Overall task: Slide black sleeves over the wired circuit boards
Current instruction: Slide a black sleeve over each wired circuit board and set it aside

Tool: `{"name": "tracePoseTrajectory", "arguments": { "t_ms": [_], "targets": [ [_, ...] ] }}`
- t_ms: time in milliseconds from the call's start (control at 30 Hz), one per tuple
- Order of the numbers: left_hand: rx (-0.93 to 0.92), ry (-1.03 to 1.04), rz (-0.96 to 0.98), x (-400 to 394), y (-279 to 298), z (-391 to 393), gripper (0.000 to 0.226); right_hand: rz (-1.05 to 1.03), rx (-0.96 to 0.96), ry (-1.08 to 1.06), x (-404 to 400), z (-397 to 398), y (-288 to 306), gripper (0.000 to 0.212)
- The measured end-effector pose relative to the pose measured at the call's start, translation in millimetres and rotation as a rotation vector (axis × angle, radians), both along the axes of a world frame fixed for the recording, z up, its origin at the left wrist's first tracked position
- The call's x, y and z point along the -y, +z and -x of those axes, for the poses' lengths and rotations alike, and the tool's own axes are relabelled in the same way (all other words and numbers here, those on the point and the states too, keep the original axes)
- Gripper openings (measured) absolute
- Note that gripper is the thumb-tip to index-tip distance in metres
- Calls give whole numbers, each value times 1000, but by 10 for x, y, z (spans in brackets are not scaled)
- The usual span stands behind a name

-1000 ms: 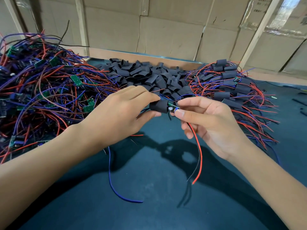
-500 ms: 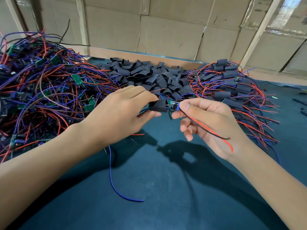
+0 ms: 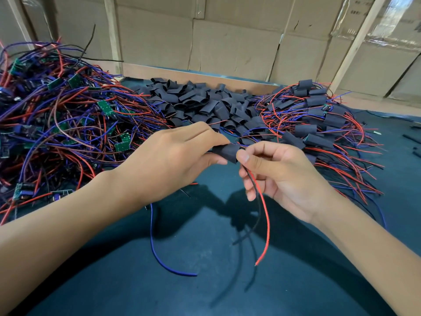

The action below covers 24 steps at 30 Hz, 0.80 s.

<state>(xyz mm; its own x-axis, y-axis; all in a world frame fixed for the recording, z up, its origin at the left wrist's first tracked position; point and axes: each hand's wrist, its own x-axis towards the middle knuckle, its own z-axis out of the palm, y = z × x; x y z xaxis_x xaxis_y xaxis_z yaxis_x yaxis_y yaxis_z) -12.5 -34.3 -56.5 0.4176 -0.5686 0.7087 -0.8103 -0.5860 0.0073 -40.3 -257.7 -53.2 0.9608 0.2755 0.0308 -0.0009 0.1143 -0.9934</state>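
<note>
My left hand (image 3: 168, 160) pinches a black sleeve (image 3: 226, 152) between thumb and fingers above the table. My right hand (image 3: 282, 176) pinches the red and black wires (image 3: 262, 201) right where they leave the sleeve's right end. The circuit board is hidden inside the sleeve. A blue wire (image 3: 159, 252) hangs from under my left hand down to the mat. Loose black sleeves (image 3: 205, 103) lie heaped behind my hands.
A big tangle of bare wired boards (image 3: 57, 124) fills the left side. Sleeved boards with wires (image 3: 323, 124) are piled at the right. The dark green mat (image 3: 205, 281) lies in front. A wooden ledge (image 3: 205, 75) and cardboard boxes (image 3: 227, 42) stand behind.
The sleeve has slid right over the board, which no longer shows. My right fingers moved to the sleeve's end, and the red and black wires swung down to hang below.
</note>
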Motion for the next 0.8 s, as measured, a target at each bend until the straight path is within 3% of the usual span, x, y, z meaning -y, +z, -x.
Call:
{"name": "tracePoseTrajectory", "arguments": {
  "t_ms": [200,367,500,633,733,800],
  "targets": [
    [-27,-2,-28,2,-8,-4,32,-41,-44,10,16,-1,23,19],
    [-128,-28,64,13,-20,4,28,-85,-65,75,62,1,66,16],
    [-99,-64,66,34,-28,18,30,-31,-29,68,65,1,63,20],
    [-74,-82,-49,38,-19,24,42,83,1,-41,79,-7,67,24],
    [-180,-69,14,7,27,4,47,124,124,-168,184,-58,119,33],
    [-247,26,112,-69,54,-87,46,202,336,-347,312,-87,183,34]
  ]
}}
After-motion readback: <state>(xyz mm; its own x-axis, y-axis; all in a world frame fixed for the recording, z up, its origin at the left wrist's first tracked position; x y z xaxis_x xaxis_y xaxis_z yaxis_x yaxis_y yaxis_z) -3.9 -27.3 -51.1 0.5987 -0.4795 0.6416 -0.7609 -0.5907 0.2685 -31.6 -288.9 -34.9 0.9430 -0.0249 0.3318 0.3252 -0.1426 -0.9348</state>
